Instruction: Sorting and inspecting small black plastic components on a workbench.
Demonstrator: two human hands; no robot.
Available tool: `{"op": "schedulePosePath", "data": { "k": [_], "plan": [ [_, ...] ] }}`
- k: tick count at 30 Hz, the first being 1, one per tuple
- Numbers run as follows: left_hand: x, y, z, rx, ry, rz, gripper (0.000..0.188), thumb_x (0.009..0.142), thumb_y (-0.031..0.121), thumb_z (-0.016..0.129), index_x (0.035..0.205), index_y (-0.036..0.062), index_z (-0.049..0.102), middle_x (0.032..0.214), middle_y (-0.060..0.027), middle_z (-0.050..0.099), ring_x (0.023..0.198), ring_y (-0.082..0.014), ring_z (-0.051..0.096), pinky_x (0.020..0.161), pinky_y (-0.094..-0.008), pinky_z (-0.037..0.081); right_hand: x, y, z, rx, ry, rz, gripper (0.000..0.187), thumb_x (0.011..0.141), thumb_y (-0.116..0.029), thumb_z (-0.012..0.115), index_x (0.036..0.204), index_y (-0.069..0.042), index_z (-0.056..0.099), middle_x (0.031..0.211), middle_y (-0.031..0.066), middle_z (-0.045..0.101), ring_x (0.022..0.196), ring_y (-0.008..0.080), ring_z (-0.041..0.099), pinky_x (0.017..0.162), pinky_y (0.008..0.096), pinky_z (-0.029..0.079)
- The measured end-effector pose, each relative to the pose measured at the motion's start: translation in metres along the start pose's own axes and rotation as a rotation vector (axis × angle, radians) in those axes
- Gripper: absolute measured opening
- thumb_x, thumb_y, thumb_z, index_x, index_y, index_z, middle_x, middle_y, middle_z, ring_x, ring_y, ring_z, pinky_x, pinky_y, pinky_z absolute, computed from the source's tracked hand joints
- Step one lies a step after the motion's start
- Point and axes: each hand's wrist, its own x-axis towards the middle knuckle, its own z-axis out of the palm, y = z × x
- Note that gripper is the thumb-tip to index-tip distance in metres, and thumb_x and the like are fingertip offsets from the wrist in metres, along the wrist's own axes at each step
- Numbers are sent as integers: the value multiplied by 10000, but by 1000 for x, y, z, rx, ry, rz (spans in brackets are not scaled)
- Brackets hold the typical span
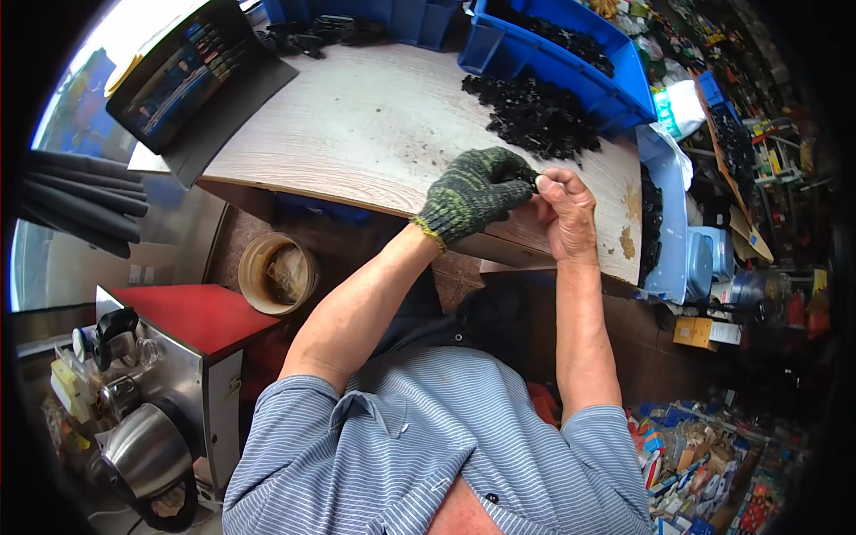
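Observation:
My left hand (481,192), in a dark green and black knit glove, is closed with thumb and fingers around a small black part (535,181). My bare right hand (569,209) meets it there, thumb and fingertips pinched at the same part. Most of that part is hidden by the fingers, so its exact kind does not show. Both hands are above the front edge of the pale wood-grain table (357,125). Just beyond them lies a loose heap of small black parts (535,116).
Behind the heap stands a blue bin (624,85) holding more black parts. A light blue bin (673,223) adjoins the table's right end. A tablet (178,76) leans at the far left. Below are a bucket (308,276), a red-topped cabinet (192,312) and a steel kettle (147,450).

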Motion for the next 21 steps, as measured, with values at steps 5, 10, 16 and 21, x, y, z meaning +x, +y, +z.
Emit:
{"op": "schedulePosePath", "data": {
  "k": [5, 10, 16, 21],
  "plan": [
    [0, -1, 0, -134, -66, -39, 310, 885, 246, 726, 1104, 32, 676, 833, -68, 709, 654, -107, 651, 570, -270, 529, -1, -4, 1, -3, 6, 18, 132, 853, -114, 775, 956, -74, 703, 677, -42, 609, 565, 47, 508, 613, 197, 460],
    [0, 9, 1, -116, -12, -103, 322, 935, 310, 674, 1079, 22, 683, 831, -80, 707, 682, -125, 677, 561, -274, 535, 3, 4, -1, 47, -54, 31, 161, 881, -174, 774, 977, -78, 688, 706, -37, 631, 538, 39, 513, 572, 200, 489],
    [6, -16, 9, -18, 73, 80, 304, 963, 303, 634, 1037, 12, 684, 840, -102, 703, 683, -140, 679, 572, -281, 550, 3, 3, 4, -10, -16, 8, 162, 895, -188, 761, 979, -77, 677, 726, -38, 647, 559, 31, 545, 569, 183, 480],
    [6, -20, 9, -91, 136, 146, 326, 945, 330, 656, 1016, 13, 686, 792, -92, 696, 640, -132, 661, 554, -276, 532, 2, -4, 15, -49, -11, 29, 232, 894, -212, 763, 1013, -57, 638, 695, -29, 619, 528, 40, 530, 562, 220, 520]
  ]
}}
